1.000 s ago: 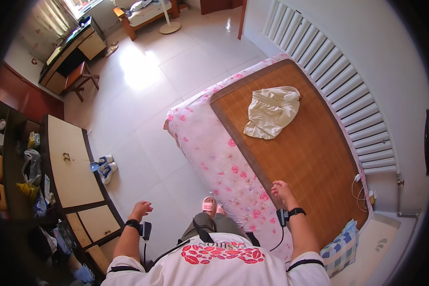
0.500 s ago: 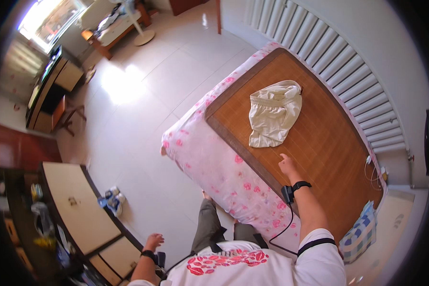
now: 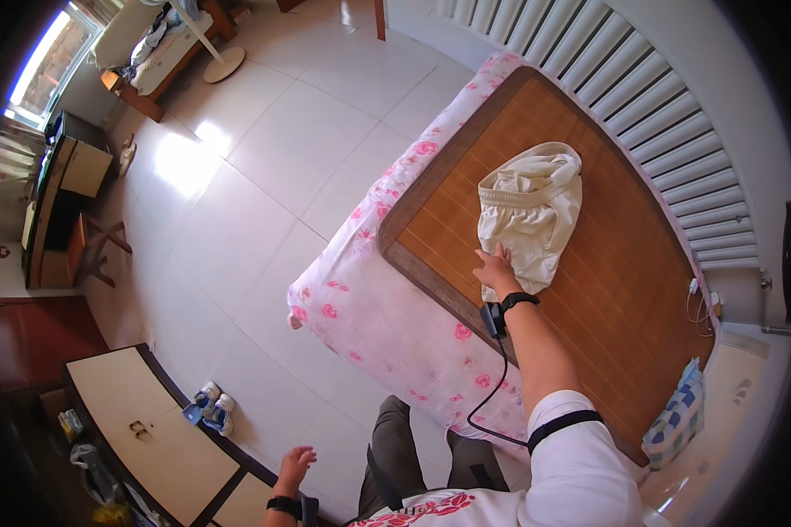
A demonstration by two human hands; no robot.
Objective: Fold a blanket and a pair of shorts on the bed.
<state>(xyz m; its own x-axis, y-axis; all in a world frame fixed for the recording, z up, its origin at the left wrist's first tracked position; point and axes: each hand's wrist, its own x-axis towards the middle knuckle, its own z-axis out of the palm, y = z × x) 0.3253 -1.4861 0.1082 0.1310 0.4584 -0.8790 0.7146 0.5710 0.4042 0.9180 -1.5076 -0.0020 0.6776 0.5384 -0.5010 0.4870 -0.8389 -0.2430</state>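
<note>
A pair of cream shorts (image 3: 547, 224) with a gathered elastic waistband lies crumpled on the brown woven mat (image 3: 624, 299) that covers the bed. Over the lower left part of the shorts is my right hand (image 3: 499, 270), its thumb and index finger apart and the other fingers partly hidden; whether it touches the cloth I cannot tell. Nothing shows in its grasp. My left hand (image 3: 296, 464) hangs low over the floor beside the bed, fingers loosely spread and holding nothing. Each wrist wears a black strap with a small device, and a cable runs from the right one.
Pink-flowered bedding (image 3: 369, 307) hangs over the bed's near side. A white radiator (image 3: 650, 123) lines the wall behind. A checked blue pillow (image 3: 677, 422) lies by the headboard. Shoes (image 3: 211, 408) sit on the floor near a cabinet (image 3: 141, 422); a fan base (image 3: 225, 65) stands farther off.
My right hand has moved forward and left, from the bare mat to the shorts. My left hand stays low at my side. The whole view has shifted slightly.
</note>
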